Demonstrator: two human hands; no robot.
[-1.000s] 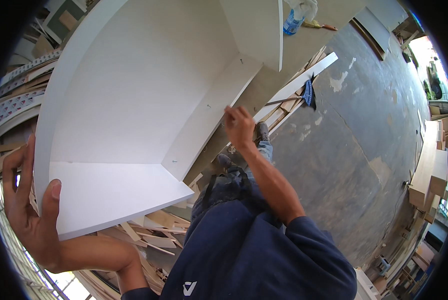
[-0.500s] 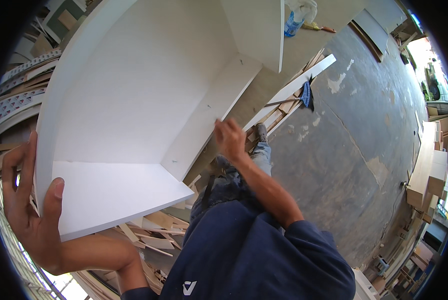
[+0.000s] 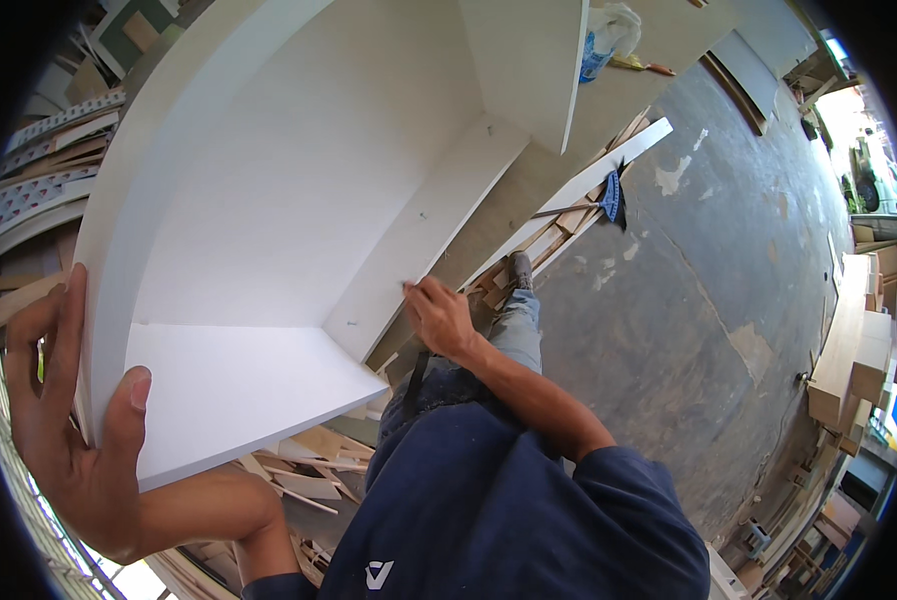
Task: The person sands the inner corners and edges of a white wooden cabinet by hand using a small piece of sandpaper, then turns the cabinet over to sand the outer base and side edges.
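Note:
A large white box-shaped cabinet (image 3: 259, 190), open toward me, fills the upper left. My left hand (image 3: 89, 440) grips the edge of its left side panel, fingers along the outside and thumb at the front edge. My right hand (image 3: 441, 315) is closed in a pinch beside the narrow panel (image 3: 384, 260) on the cabinet's right side. A tiny dark tip shows at those fingertips; what it is I cannot make out. Several small screw-like bits stick up along that narrow panel.
Wood offcuts (image 3: 309, 485) lie below the cabinet. Beside my foot are long boards (image 3: 569, 200) with a blue broom (image 3: 614, 195) across them. A blue container (image 3: 596, 55) with a plastic bag and a brush (image 3: 641, 66) stand beyond. Stacked panels (image 3: 839, 350) line the right.
My right hand has moved down and left, closer to the narrow panel's edge. The cabinet's left side has shifted slightly right in view, with my left hand still on it.

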